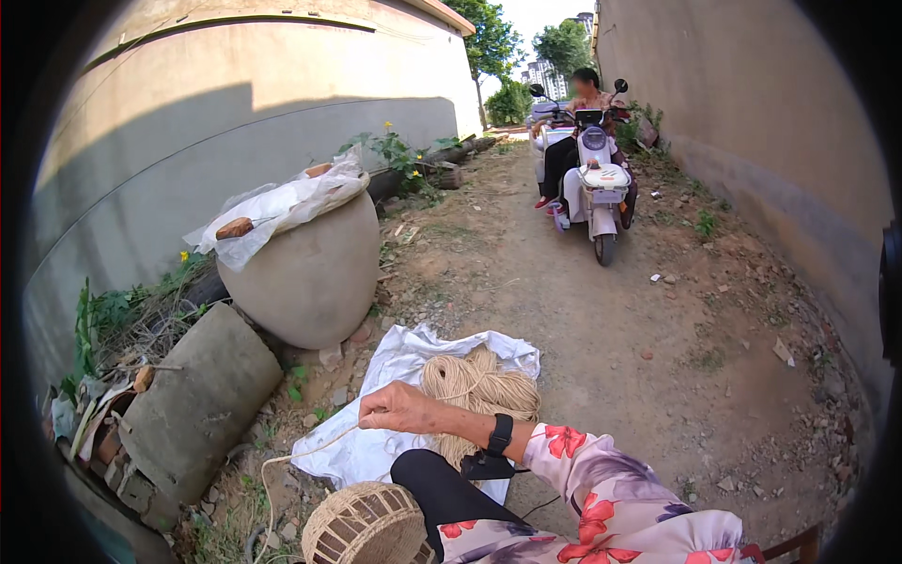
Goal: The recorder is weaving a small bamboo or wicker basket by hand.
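Note:
My right hand (396,410) reaches across from the lower right, its fingers closed in a pinch on a thin beige cord (305,453). The cord runs left from my fingers, then bends down past the side of a round woven basket (371,519). That basket, partly cut off by the lower edge, shows tan cord weaving and brown upright slats, and rests against my dark-trousered leg (446,489). Beyond my forearm, a heap of coiled beige cord (493,387) lies on a white plastic sheet (399,362). My left hand is out of view.
A large clay jar (315,268), covered with plastic sheeting, stands at left beside a grey cylinder (202,404) and rubble. Up the dirt lane, a person (564,146) sits on a white electric scooter (597,188). Walls (752,113) flank the lane.

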Available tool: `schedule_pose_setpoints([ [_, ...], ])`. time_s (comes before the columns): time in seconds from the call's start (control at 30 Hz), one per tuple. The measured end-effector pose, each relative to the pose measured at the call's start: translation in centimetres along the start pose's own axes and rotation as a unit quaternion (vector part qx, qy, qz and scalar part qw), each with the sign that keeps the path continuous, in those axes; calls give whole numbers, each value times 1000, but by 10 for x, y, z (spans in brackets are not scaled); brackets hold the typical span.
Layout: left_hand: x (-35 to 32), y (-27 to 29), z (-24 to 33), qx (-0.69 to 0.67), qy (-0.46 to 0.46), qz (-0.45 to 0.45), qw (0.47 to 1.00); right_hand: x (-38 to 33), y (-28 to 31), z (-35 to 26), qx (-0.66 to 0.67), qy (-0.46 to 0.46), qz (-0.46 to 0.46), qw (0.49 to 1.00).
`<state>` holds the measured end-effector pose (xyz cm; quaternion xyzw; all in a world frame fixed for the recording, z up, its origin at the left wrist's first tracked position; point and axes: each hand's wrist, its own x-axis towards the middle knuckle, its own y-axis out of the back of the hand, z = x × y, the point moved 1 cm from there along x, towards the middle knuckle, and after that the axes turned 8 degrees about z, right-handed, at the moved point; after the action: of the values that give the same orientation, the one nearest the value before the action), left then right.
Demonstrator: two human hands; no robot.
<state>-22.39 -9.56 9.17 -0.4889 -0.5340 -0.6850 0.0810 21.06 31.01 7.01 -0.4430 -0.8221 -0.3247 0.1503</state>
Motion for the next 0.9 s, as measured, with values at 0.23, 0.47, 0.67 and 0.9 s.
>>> schedule_pose_setpoints([
  [0.23,-54,101,230,-501,-125,-180,837,-25,-124,-86,55,203,-33,977],
  [0.47,-57,70,193,-443,-138,-203,862,-38,-71,-38,75,121,-26,989],
  [0.67,-55,65,187,-430,-141,-201,869,-56,-47,-5,64,80,-17,995],
  [0.9,-55,44,166,-362,-123,-139,913,-69,-39,13,41,33,1,999],
])
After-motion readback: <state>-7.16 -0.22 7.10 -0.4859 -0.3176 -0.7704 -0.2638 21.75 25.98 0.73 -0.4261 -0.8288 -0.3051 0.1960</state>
